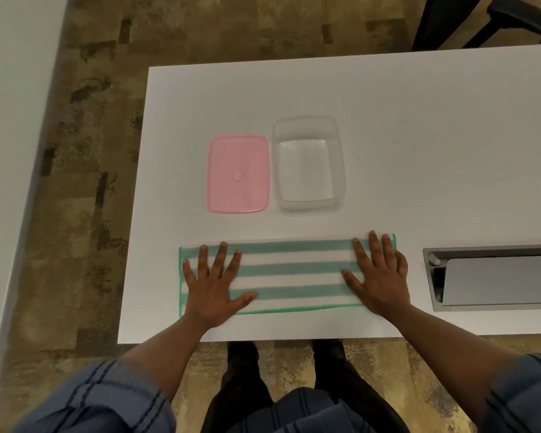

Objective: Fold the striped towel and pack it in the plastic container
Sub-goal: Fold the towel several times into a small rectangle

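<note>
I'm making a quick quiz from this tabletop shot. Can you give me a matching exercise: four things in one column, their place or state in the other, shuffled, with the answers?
Things:
1. towel
2. lid
3. container
4. left hand

Places or states:
A. empty and open, right of the pink piece
B. flat under both palms, near the table's front edge
C. pink, lying left of the clear box
D. spread flat on the striped cloth's left end

Pairs: 1-B, 2-C, 3-A, 4-D
</note>
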Tool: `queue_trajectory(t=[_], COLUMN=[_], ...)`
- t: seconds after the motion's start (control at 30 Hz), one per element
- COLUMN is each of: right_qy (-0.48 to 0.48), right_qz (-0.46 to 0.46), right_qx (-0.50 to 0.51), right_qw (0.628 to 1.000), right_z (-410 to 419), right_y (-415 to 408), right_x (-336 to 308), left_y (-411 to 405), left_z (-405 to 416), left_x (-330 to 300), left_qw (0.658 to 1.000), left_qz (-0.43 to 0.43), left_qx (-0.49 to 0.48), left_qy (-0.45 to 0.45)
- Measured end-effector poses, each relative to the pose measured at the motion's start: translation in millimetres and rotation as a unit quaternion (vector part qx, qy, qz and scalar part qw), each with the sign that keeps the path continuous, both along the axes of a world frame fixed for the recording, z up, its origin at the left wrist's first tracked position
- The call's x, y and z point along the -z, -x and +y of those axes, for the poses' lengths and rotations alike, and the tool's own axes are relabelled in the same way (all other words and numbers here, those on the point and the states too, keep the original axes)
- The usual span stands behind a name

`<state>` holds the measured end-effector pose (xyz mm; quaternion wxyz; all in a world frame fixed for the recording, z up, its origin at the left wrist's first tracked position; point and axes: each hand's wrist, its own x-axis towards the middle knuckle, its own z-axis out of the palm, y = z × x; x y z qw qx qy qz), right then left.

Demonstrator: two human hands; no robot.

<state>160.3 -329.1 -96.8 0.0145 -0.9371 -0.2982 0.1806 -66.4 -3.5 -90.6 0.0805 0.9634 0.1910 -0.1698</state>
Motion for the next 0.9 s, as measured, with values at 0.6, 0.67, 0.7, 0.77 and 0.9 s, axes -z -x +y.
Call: queue_trajectory(t=[0.6, 0.67, 0.7, 0.77, 0.9], right_qy=[-0.004, -0.002, -0.002, -0.004, -0.022], right_qz=[-0.002, -0.009, -0.012, -0.006, 0.005], right_qx=[0.005, 0.030, 0.036, 0.045, 0.048], right_qw=[1.000, 1.000, 0.999, 0.999, 0.999], right_z=[32.2, 22.9, 18.3, 9.9, -2.2], right_y=[8.8, 6.2, 5.1, 2.4, -1.1], right_x=[3.4, 2.7, 2.3, 1.4, 1.4], left_y=[-33.5, -15.9, -8.3, 2.2, 5.9], left_z=[-7.4, 5.5, 10.4, 16.3, 18.5], left_x=[5.3, 4.1, 4.1, 3.9, 3.3], left_qw=[0.994, 0.996, 0.997, 0.998, 0.999], left_qz=[-0.041, -0.042, -0.043, -0.041, -0.038], left_qx=[0.101, 0.077, 0.068, 0.054, 0.028], left_qy=[-0.006, -0.010, -0.011, -0.011, -0.005])
